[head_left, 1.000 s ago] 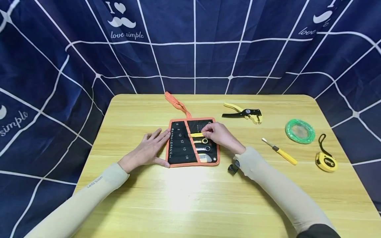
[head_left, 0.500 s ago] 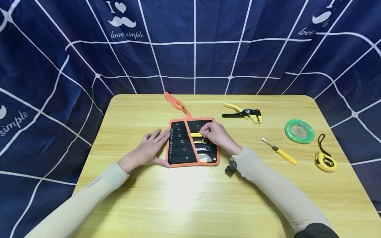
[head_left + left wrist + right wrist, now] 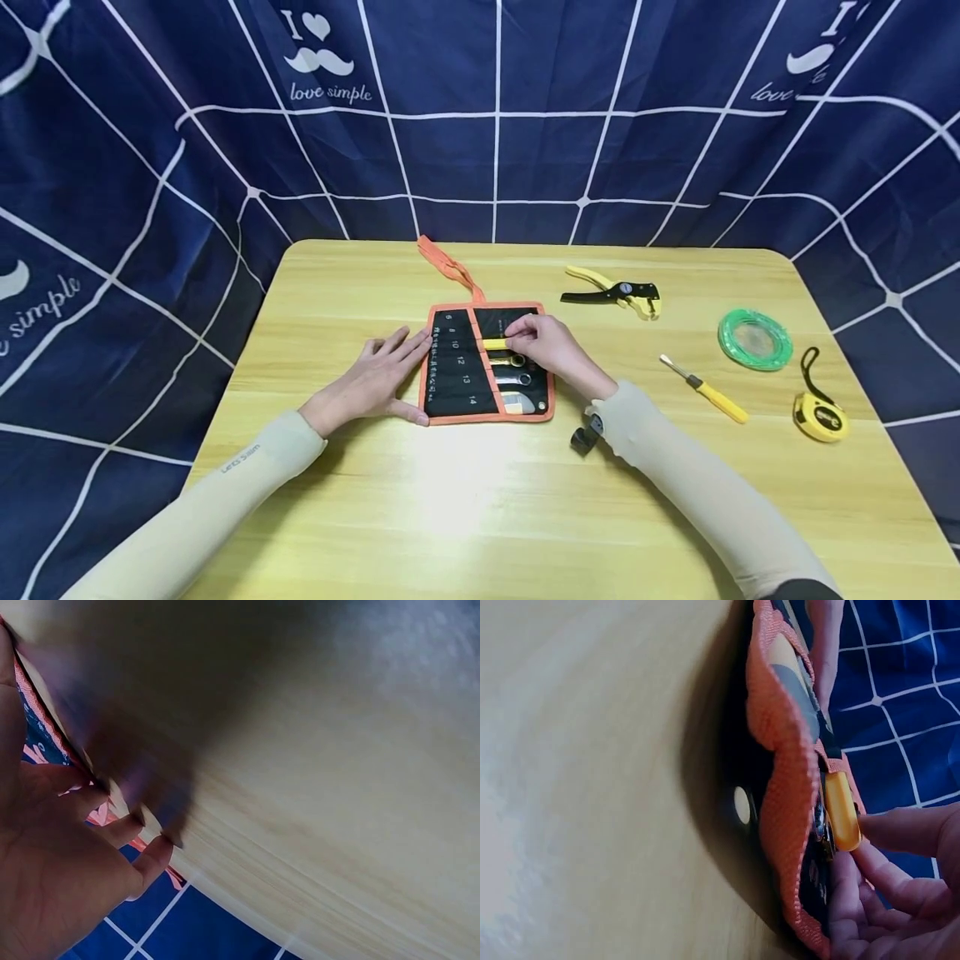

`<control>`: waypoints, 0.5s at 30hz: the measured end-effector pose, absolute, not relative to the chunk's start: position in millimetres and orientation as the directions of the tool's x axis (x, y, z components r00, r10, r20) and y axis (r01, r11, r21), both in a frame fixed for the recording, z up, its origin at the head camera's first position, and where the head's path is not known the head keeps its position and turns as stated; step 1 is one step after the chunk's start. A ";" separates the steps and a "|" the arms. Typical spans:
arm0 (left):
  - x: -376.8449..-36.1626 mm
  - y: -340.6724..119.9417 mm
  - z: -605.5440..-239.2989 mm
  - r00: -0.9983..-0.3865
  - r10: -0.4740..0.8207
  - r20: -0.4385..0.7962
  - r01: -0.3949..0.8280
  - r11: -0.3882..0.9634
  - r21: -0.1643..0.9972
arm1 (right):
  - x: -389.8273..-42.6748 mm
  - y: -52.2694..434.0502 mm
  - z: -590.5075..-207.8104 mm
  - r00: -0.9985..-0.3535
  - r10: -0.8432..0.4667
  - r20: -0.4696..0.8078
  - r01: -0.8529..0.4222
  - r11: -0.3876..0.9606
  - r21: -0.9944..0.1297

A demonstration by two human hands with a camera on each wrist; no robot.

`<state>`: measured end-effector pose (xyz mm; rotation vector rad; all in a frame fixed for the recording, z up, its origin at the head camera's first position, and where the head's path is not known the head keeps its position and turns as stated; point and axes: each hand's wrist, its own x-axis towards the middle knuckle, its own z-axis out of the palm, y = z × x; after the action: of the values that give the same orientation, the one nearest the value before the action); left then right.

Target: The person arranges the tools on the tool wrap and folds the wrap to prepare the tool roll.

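A black tool roll (image 3: 487, 362) with orange edging lies open near the middle of the table (image 3: 480, 500). The right hand (image 3: 551, 348) pinches a yellow-handled wrench (image 3: 495, 343) at its outer end, thumb and fingertips closed on the yellow part; the wrench lies across the far pockets of the roll's right half. The left hand (image 3: 375, 379) rests flat, fingers straight, at the roll's left edge, fingertips touching the orange trim.

The wrench looks like a small steel tool: stiff, fairly light, likely to slide out easily once pulled along its own length. The yellow end gives the better hold. The roll is soft fabric and would likely bunch or drag unless pressed down.

White numbers run down the left half of the roll: 8, 10, 12, 13 and 14 are readable, and a column of small characters beside them is too fine to read. The backdrop (image 3: 480, 108) reads "love simple" under a heart and moustache. The left sleeve (image 3: 240, 458) bears a small logo, not clearly legible.
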<state>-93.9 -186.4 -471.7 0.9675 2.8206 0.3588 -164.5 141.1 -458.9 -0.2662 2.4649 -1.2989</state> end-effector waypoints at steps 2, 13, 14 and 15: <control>-93.4 -186.3 -472.9 -0.781 0.622 -0.053 0.590 0.763 0.264 | -163.6 143.5 -461.0 -0.927 -0.312 -0.206 0.002 0.547 -0.837; -94.7 -187.7 -475.2 -0.778 0.628 -0.019 0.607 0.759 0.236 | -152.3 162.6 -453.4 -0.955 -0.263 -0.134 0.004 0.441 -0.898; -94.2 -188.0 -475.2 -0.777 0.629 -0.019 0.608 0.758 0.237 | -150.4 165.0 -451.8 -0.958 -0.257 -0.130 0.009 0.427 -0.904; -93.8 -188.2 -475.3 -0.776 0.630 -0.022 0.608 0.757 0.237 | -148.5 167.6 -450.3 -0.959 -0.253 -0.128 0.013 0.413 -0.911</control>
<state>-93.8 -188.2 -475.3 1.0073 2.8506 0.3313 -148.5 167.6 -450.3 -0.2106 2.4243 -1.5652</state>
